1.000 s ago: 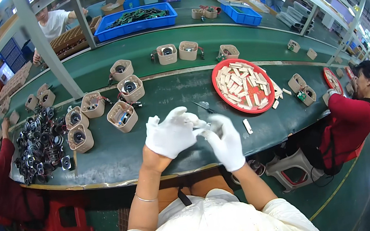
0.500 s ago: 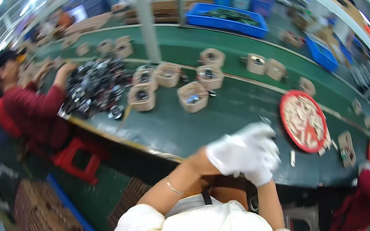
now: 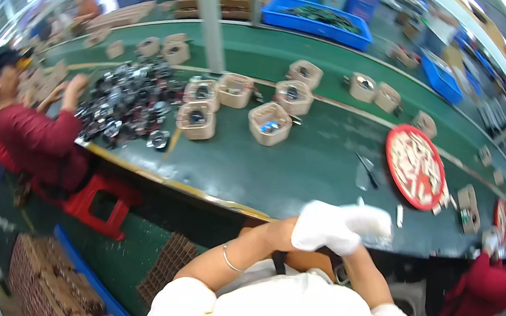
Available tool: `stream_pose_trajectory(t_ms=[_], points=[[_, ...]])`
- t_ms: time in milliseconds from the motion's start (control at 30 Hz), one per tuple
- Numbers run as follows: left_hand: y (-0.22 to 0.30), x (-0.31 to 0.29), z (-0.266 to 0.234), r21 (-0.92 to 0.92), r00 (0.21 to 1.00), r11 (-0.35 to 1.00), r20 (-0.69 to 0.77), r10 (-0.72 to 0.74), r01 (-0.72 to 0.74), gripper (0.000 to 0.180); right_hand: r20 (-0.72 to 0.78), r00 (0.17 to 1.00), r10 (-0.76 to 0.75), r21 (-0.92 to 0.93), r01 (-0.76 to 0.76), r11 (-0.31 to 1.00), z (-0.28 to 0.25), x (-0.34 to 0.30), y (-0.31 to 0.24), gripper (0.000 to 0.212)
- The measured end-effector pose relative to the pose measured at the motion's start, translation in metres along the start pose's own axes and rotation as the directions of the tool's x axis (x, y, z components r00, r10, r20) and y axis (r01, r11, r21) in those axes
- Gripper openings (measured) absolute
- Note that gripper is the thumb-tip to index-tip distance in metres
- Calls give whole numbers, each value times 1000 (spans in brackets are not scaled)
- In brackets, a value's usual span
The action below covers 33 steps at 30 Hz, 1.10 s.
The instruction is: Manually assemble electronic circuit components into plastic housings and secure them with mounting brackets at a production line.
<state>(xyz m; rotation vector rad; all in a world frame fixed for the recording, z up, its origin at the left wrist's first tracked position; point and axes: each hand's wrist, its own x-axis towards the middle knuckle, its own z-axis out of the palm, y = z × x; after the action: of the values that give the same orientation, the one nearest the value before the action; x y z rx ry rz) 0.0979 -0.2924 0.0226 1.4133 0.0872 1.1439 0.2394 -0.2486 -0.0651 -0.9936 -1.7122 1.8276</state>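
Observation:
My left hand [image 3: 317, 225] and my right hand [image 3: 345, 241], both in white gloves, overlap above the near edge of the green work table [image 3: 254, 167]. Motion smears their fingers, so I cannot tell whether they are open or closed, or whether anything is between them. Beyond them on the table lies a dark, slender tool [image 3: 367, 170] beside a small clear piece. To their right is a round red tray [image 3: 439, 190] with many small cream-coloured parts in it. A single cream strip [image 3: 400, 216] lies loose between my hands and the tray.
Several beige housings [image 3: 271, 124] with parts inside stand farther back. A pile of dark and shiny parts [image 3: 127, 101] covers the left, where a co-worker in red [image 3: 35, 145] sits. Another red-sleeved person [image 3: 481, 284] works at the right. A metal post [image 3: 212, 27] rises behind the housings.
My gloved hands have shifted slightly lower and their fingers have come down closer together. The dark tool, mostly hidden before, now shows. The co-worker's hands at left have moved a little.

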Motion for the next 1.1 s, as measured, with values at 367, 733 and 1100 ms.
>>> stream_pose_trajectory(t_ms=[367, 733, 1100], points=[[-8, 35, -43, 85, 710, 996, -700, 71, -15, 70, -335, 733, -592, -417, 448, 791, 23, -10, -53, 30], [-82, 37, -38, -146, 675, 989, -726, -134, 39, 58, -222, 370, -902, -765, 509, 396, -21, 1, -46, 23], [-89, 88, -61, -524, 924, 841, -373, -83, -136, 66, -402, 512, -759, -690, 375, 619, -50, -9, -11, 28]])
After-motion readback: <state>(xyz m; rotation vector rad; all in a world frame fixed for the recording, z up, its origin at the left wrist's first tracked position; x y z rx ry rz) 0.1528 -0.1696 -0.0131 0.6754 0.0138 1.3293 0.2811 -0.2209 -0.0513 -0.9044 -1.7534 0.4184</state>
